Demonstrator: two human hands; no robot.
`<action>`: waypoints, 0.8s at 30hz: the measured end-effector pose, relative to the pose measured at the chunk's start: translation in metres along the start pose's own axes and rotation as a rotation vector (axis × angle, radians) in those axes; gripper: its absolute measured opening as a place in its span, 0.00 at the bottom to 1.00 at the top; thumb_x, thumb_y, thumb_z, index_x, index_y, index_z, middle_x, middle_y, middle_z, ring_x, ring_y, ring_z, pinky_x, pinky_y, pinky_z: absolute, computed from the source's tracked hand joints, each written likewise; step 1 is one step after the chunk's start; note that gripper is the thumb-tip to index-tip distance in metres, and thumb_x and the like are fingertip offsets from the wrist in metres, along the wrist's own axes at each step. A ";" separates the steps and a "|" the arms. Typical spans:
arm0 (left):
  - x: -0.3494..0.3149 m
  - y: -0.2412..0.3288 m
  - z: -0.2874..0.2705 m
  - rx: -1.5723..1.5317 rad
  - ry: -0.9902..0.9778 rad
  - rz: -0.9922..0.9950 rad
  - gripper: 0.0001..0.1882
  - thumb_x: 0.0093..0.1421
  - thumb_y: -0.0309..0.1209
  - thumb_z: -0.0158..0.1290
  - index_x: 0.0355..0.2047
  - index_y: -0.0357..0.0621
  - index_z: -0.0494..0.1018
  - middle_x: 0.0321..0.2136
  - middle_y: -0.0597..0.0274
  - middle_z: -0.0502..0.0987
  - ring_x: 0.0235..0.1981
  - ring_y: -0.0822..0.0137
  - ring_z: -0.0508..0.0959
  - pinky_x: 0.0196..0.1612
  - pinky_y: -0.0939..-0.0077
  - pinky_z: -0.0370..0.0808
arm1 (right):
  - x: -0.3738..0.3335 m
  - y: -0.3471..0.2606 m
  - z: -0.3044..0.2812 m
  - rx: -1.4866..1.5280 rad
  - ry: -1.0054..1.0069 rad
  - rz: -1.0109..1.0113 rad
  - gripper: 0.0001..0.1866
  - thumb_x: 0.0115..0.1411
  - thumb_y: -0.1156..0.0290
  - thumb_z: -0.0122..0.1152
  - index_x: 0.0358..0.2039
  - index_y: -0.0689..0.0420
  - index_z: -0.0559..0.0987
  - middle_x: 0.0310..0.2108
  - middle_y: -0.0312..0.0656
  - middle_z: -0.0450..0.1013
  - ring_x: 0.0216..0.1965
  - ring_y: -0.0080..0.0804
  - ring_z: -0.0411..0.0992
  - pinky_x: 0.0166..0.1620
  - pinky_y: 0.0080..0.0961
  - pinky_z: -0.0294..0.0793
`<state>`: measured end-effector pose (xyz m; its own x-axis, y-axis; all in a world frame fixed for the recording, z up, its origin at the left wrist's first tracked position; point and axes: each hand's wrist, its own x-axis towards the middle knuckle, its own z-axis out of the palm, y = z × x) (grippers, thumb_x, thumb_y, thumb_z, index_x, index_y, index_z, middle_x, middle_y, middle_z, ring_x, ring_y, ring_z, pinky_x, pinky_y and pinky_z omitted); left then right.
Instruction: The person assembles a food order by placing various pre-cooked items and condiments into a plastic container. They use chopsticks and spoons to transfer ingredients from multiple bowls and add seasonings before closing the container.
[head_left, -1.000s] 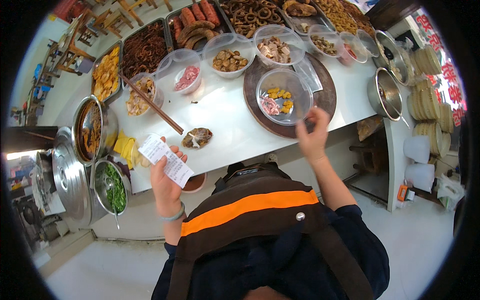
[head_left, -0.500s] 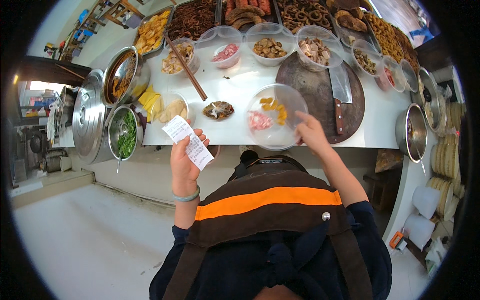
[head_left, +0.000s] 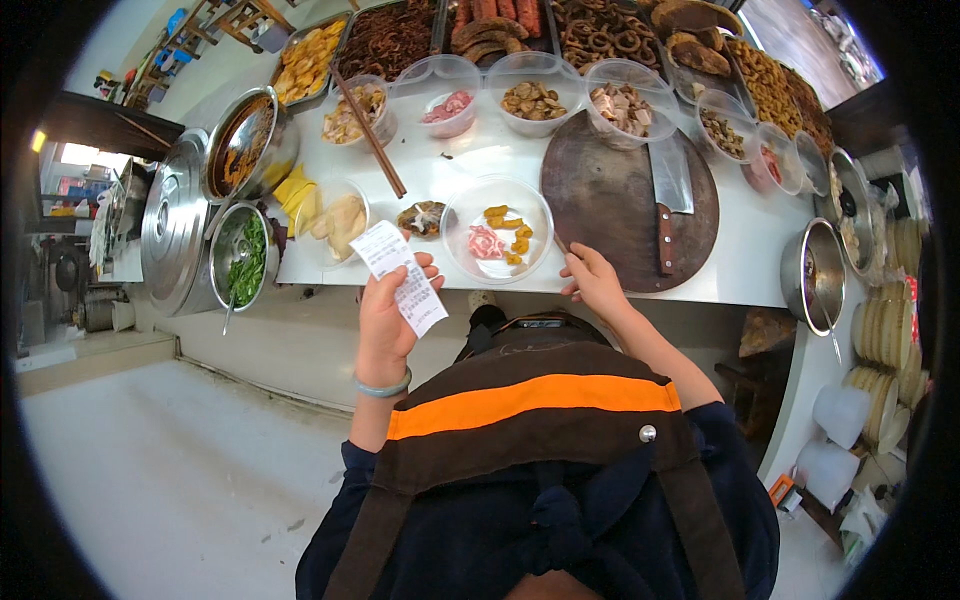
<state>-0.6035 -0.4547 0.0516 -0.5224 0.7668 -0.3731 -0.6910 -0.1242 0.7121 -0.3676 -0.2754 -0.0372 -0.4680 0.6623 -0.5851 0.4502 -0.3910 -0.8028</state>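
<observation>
My left hand (head_left: pixel 388 305) holds a white printed paper slip (head_left: pixel 400 280), pinched between thumb and fingers in front of the table edge. My right hand (head_left: pixel 594 280) is by the table edge, loosely curled with fingers apart, below the round chopping board. Left of it, and apart from it, a clear round plastic bowl (head_left: pixel 457 247) holds thin pink meat slices (head_left: pixel 485 242) and yellow-brown pieces (head_left: pixel 521 245). Beside this bowl, near the slip, lies a small dark wrapped bundle (head_left: pixel 421 219).
A cleaver (head_left: pixel 668 190) lies on the chopping board (head_left: pixel 610 215). Chopsticks (head_left: pixel 369 138) lean across a clear tub. More tubs of cut meat (head_left: pixel 622 108) line the back, before food trays (head_left: pixel 390 45). Steel bowls (head_left: pixel 240 212) stand left; another (head_left: pixel 813 270) is right.
The clear bowl with pink slices has moved left, toward the dark bundle. My right hand has come away from its rim. My left hand still holds the slip, now slightly further right.
</observation>
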 end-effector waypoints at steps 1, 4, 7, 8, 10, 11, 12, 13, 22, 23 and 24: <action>0.003 -0.005 0.007 0.005 -0.051 -0.027 0.25 0.61 0.24 0.39 0.60 0.39 0.56 0.40 0.52 0.73 0.39 0.61 0.76 0.46 0.62 0.75 | -0.003 0.007 -0.007 0.017 0.027 -0.006 0.21 0.64 0.62 0.49 0.52 0.64 0.70 0.34 0.41 0.73 0.30 0.24 0.72 0.33 0.21 0.72; 0.011 -0.025 0.039 0.074 -0.195 -0.101 0.28 0.59 0.26 0.41 0.61 0.39 0.55 0.42 0.51 0.73 0.41 0.59 0.76 0.47 0.60 0.75 | -0.011 0.027 -0.031 -0.052 0.101 -0.126 0.17 0.63 0.62 0.51 0.38 0.64 0.78 0.30 0.39 0.74 0.30 0.22 0.71 0.35 0.21 0.71; 0.013 -0.053 0.075 0.168 -0.266 -0.214 0.29 0.59 0.27 0.42 0.62 0.40 0.55 0.43 0.51 0.73 0.42 0.60 0.76 0.47 0.60 0.75 | -0.026 0.041 -0.051 -0.134 0.213 -0.214 0.17 0.59 0.59 0.55 0.30 0.61 0.81 0.25 0.42 0.75 0.28 0.29 0.72 0.35 0.29 0.71; 0.012 -0.061 0.085 0.196 -0.312 -0.237 0.29 0.59 0.28 0.42 0.62 0.40 0.55 0.43 0.52 0.74 0.42 0.60 0.76 0.47 0.60 0.75 | -0.033 0.043 -0.056 -0.095 0.233 -0.213 0.16 0.60 0.60 0.55 0.29 0.61 0.81 0.24 0.42 0.75 0.28 0.29 0.72 0.35 0.30 0.71; 0.014 -0.072 0.113 0.282 -0.340 -0.344 0.29 0.58 0.29 0.43 0.62 0.41 0.56 0.42 0.53 0.74 0.41 0.61 0.76 0.47 0.61 0.75 | -0.044 0.037 -0.063 0.205 0.196 -0.203 0.14 0.60 0.62 0.56 0.31 0.62 0.80 0.25 0.39 0.76 0.24 0.25 0.72 0.31 0.26 0.73; 0.014 -0.079 0.121 0.289 -0.398 -0.371 0.29 0.58 0.29 0.43 0.61 0.42 0.56 0.41 0.54 0.74 0.40 0.62 0.76 0.47 0.61 0.75 | -0.049 0.036 -0.064 0.248 0.222 -0.231 0.15 0.60 0.62 0.57 0.32 0.62 0.80 0.25 0.38 0.75 0.23 0.24 0.71 0.30 0.25 0.73; 0.014 -0.087 0.134 0.308 -0.435 -0.401 0.29 0.58 0.29 0.43 0.61 0.42 0.57 0.40 0.55 0.74 0.39 0.62 0.76 0.47 0.62 0.75 | -0.054 0.033 -0.069 0.328 0.218 -0.242 0.15 0.59 0.61 0.57 0.32 0.62 0.79 0.25 0.38 0.75 0.22 0.23 0.71 0.29 0.24 0.73; 0.012 -0.096 0.146 0.319 -0.466 -0.434 0.28 0.58 0.27 0.43 0.61 0.41 0.57 0.39 0.54 0.74 0.39 0.62 0.76 0.46 0.63 0.75 | -0.061 0.031 -0.075 0.345 0.226 -0.281 0.15 0.59 0.61 0.58 0.33 0.62 0.79 0.25 0.37 0.75 0.23 0.22 0.71 0.29 0.24 0.73; -0.021 -0.162 0.238 0.536 -0.755 -0.663 0.24 0.58 0.27 0.43 0.55 0.34 0.61 0.38 0.52 0.75 0.38 0.61 0.76 0.45 0.63 0.75 | -0.127 0.024 -0.140 0.816 -0.071 -0.345 0.21 0.68 0.55 0.41 0.36 0.61 0.75 0.24 0.34 0.67 0.29 0.22 0.66 0.35 0.19 0.69; -0.024 -0.169 0.244 0.545 -0.789 -0.689 0.23 0.57 0.27 0.43 0.54 0.33 0.62 0.38 0.51 0.75 0.37 0.61 0.76 0.45 0.63 0.74 | -0.137 0.029 -0.146 0.898 -0.165 -0.412 0.20 0.68 0.55 0.39 0.32 0.58 0.73 0.22 0.33 0.65 0.23 0.22 0.64 0.32 0.21 0.68; -0.025 -0.173 0.250 0.533 -0.824 -0.726 0.22 0.57 0.27 0.44 0.53 0.33 0.63 0.38 0.51 0.75 0.37 0.60 0.76 0.45 0.63 0.74 | -0.143 0.028 -0.152 0.901 -0.103 -0.370 0.20 0.68 0.56 0.39 0.31 0.58 0.73 0.21 0.33 0.65 0.22 0.23 0.63 0.30 0.22 0.67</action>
<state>-0.3459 -0.2950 0.0863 0.5069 0.7445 -0.4346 -0.2979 0.6243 0.7221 -0.1725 -0.2846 0.0414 -0.5463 0.7990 -0.2512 -0.4677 -0.5398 -0.6999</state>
